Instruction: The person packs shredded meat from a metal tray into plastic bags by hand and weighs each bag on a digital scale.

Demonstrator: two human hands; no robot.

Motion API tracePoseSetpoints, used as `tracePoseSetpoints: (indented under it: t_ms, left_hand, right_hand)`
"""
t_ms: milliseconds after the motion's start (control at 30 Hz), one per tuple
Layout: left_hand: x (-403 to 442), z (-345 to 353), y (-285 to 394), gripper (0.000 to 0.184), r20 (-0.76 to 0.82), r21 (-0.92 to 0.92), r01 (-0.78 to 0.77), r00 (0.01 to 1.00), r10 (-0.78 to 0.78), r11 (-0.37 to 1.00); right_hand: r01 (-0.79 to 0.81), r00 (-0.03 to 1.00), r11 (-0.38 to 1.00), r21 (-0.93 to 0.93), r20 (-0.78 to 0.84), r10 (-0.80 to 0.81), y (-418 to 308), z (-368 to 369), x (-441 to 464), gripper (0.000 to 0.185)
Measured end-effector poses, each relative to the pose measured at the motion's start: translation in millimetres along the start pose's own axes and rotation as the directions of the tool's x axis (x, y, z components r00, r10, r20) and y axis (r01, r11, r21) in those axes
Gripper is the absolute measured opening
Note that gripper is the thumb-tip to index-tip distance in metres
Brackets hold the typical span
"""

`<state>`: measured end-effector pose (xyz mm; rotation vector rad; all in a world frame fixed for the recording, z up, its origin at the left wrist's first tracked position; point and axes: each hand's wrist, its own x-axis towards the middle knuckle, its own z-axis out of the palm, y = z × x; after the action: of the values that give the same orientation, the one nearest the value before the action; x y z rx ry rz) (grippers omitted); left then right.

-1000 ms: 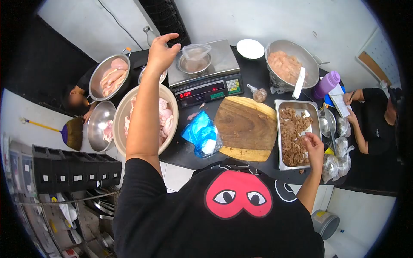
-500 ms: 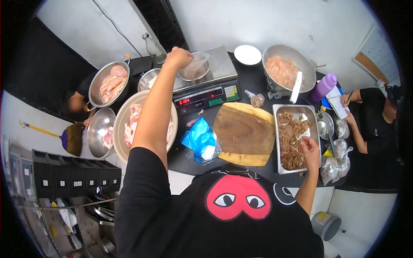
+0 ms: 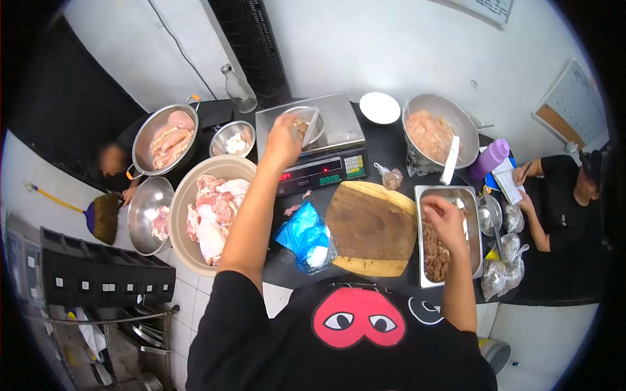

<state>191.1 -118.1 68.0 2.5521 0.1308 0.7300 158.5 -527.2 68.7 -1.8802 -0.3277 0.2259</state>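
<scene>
My left hand point(image 3: 285, 140) is closed on the rim of a clear plastic bag point(image 3: 313, 125). The bag sits in a metal bowl point(image 3: 318, 135) on the digital scale point(image 3: 342, 107), with some brown meat visible inside. My forearm covers part of the red display. Over the steel tray point(image 3: 475, 255) of shredded cooked meat point(image 3: 433, 255), my right hand point(image 3: 446, 223) hangs with its fingers curled in; anything between the fingertips is too small to make out. Between my arms lie a wooden cutting board point(image 3: 372, 225) and a blue plastic bag point(image 3: 303, 231).
Raw chicken fills a beige tub point(image 3: 179, 238) and a colander point(image 3: 138, 146) on the left. A bowl of pale meat point(image 3: 433, 130) and a purple bottle point(image 3: 490, 158) stand at back right. Filled bags point(image 3: 503, 277) lie beside the tray. One person point(image 3: 561, 195) writes at right; another is at far left.
My left hand has come down and nearer, holding the plastic bag. My right hand has shifted left and slightly up over the tray. The display has dropped from 0.104 to digits ending in 94.
</scene>
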Motion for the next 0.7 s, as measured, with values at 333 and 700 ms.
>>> tracePoseSetpoints:
  t_ms: [333,700]
  left_hand:
    - [-25,-9,-2,0.059,-0.037,-0.213,0.060,0.997,-0.069,0.975]
    - [-13,7,-15,0.061,-0.065,-0.356,0.070,0.993,-0.099,0.932]
  right_hand:
    - [0.568,0.786,0.799,-0.199,0.419,-0.454,-124,195,175,0.018]
    - [0.543,0.818,0.378,-0.750,0.574,-0.035,20,320,330,0.023]
